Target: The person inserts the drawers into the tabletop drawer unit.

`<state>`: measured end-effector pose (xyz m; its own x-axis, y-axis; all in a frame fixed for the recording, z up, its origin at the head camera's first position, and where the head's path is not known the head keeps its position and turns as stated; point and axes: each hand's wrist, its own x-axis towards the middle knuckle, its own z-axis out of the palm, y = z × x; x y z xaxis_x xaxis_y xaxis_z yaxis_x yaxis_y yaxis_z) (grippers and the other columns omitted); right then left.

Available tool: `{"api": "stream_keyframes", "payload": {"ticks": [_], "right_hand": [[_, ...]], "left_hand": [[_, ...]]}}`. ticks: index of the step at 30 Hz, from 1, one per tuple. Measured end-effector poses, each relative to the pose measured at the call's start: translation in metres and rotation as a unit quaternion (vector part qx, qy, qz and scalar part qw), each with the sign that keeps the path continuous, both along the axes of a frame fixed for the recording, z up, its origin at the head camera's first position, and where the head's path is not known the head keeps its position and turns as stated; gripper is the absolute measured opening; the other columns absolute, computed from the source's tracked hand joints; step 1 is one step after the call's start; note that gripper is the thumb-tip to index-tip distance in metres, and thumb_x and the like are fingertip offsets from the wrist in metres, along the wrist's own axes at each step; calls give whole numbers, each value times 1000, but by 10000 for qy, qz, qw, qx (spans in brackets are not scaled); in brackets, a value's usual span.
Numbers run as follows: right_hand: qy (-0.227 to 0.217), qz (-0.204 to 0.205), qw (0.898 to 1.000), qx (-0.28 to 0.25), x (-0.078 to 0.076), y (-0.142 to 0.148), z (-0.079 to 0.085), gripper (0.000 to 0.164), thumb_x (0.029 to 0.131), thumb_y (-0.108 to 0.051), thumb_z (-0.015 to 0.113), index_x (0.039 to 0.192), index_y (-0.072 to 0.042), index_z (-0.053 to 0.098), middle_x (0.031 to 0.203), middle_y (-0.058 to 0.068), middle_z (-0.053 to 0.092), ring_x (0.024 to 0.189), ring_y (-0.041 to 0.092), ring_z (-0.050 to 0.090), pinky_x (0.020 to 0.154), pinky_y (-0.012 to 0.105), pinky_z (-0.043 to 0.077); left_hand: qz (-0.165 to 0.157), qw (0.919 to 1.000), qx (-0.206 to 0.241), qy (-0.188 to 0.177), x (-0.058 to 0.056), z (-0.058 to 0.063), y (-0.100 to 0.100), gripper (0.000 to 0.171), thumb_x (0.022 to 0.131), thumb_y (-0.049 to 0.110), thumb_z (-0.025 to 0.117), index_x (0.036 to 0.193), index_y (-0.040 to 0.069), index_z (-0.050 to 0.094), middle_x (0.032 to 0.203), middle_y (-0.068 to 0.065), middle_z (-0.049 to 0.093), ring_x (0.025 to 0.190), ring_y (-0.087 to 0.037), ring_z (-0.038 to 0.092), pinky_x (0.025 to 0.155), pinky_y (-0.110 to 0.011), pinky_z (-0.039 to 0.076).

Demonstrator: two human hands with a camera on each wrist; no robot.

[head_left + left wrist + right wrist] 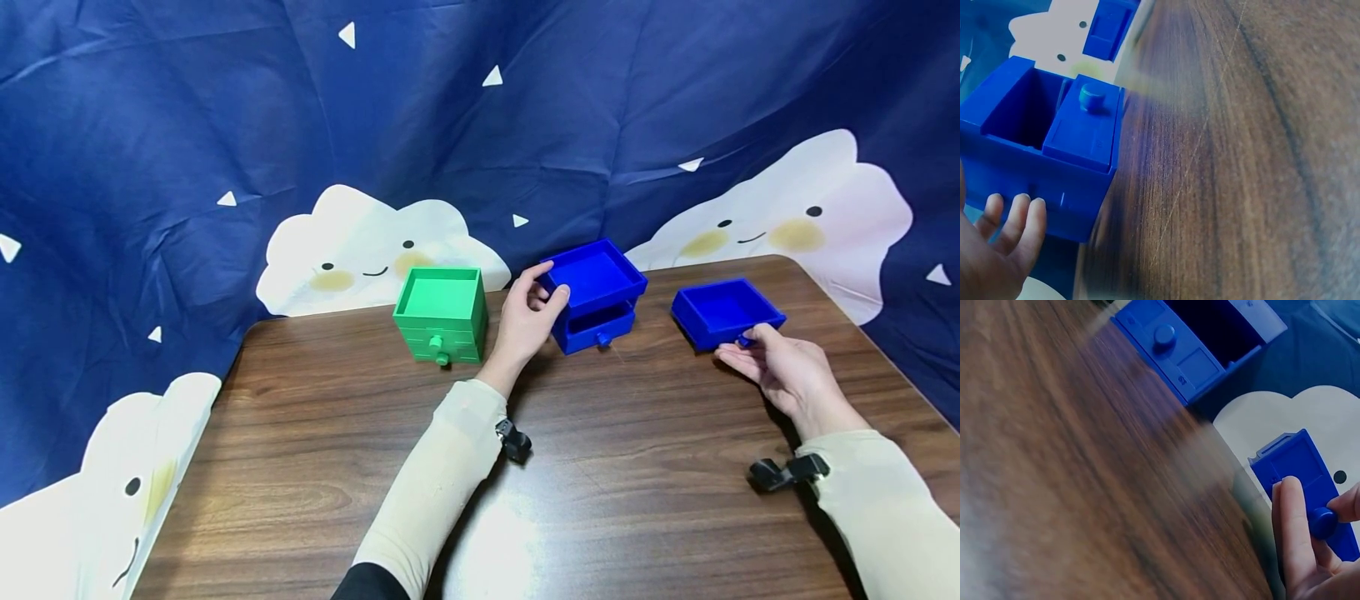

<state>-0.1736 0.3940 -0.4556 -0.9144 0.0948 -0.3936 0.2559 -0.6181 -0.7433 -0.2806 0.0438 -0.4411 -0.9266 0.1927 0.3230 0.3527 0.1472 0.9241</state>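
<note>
A small blue drawer cabinet [596, 287] with a tray-like top stands at the back of the table. Its upper slot gapes, and a drawer with a round knob [1091, 98] fills the lower one. At its left front corner, my left hand [525, 321] holds the cabinet by thumb and forefinger, the other fingers [1030, 234] against its side. To the right, my right hand [795, 371] pinches the knob [1322, 523] of a separate blue drawer [723, 308]. No contents show in this drawer; whether it touches the table cannot be told.
Left of my left hand stands a green drawer cabinet [442, 312], its two knobs facing front. The brown wooden table [637, 483] ends just behind the cabinets. A dark blue cloth [420, 108] with clouds hangs behind it.
</note>
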Motion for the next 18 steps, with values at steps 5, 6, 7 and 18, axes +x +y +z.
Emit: {"api": "stream_keyframes", "payload": {"ticks": [5, 6, 7, 18], "right_hand": [[130, -31, 9998, -154, 4, -5, 0, 39, 107, 6, 40, 82, 5, 70, 79, 24, 76, 74, 31, 82, 74, 35, 68], [150, -44, 9997, -165, 5, -6, 1, 39, 107, 6, 40, 82, 5, 70, 79, 24, 76, 75, 31, 82, 74, 36, 68], [156, -57, 9997, -174, 7, -8, 1, 40, 107, 6, 40, 81, 6, 70, 79, 24, 76, 74, 31, 82, 74, 36, 68], [230, -125, 9996, -132, 15, -19, 4, 38, 107, 7, 41, 82, 5, 70, 80, 23, 77, 75, 31, 82, 74, 36, 68]], "left_hand": [[-1, 10000, 2, 3, -1, 0, 0, 47, 102, 19, 73, 148, 12, 64, 101, -6, 58, 82, -5, 53, 78, -15, 47], [1, 10000, -1, 0, -1, -1, 0, 47, 102, 19, 73, 148, 12, 64, 101, -6, 58, 82, -5, 53, 78, -15, 47], [4, 10000, -3, -1, -1, -1, 0, 47, 102, 19, 73, 148, 12, 64, 101, -6, 58, 82, -5, 53, 78, -15, 47], [-12, 10000, -3, 11, -1, -1, 0, 47, 102, 20, 73, 148, 12, 64, 101, -7, 58, 81, -5, 53, 78, -16, 47]]}}
